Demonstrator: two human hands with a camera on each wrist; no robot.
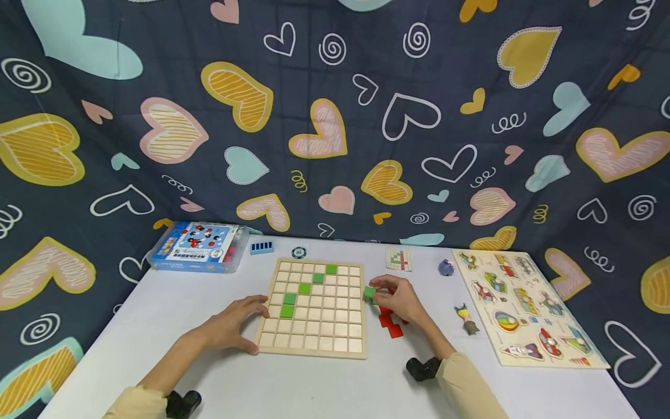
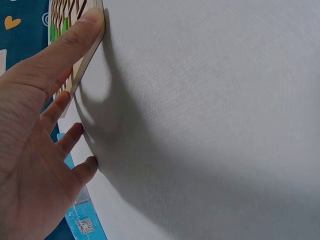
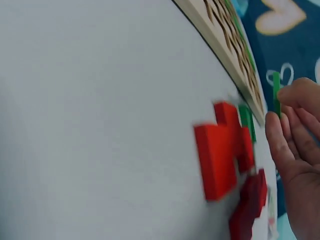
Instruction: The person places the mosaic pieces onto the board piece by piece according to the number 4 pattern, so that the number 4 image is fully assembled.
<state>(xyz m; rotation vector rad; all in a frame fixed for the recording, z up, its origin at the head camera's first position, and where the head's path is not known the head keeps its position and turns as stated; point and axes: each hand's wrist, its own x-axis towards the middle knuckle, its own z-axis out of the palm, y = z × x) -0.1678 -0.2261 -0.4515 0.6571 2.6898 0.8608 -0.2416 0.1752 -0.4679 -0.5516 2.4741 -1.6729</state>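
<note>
A square wooden grid board [image 1: 327, 329] lies mid-table, several green tiles [image 1: 287, 311] forming a stepped diagonal in its cells. At its left edge is my left hand [image 1: 230, 326]; in the left wrist view the thumb [image 2: 92, 17] rests on the frame, and the other fingers extend along the side. Just right of the board, my right hand [image 1: 402, 299] pinches a small green tile [image 1: 369, 292] between thumb and fingertips, held above the table. Under and beside that hand lie several red tiles [image 1: 395, 330], partly hidden by it, with another green tile [image 3: 246, 120] near the board.
A clear box of molecule pieces [image 1: 201, 247] stands back left, near a blue piece [image 1: 262, 248] and a round token [image 1: 299, 252]. A pattern card [image 1: 399, 260], a dark blue figure [image 1: 446, 267], a small figurine [image 1: 466, 320] and a picture puzzle [image 1: 518, 337] lie right.
</note>
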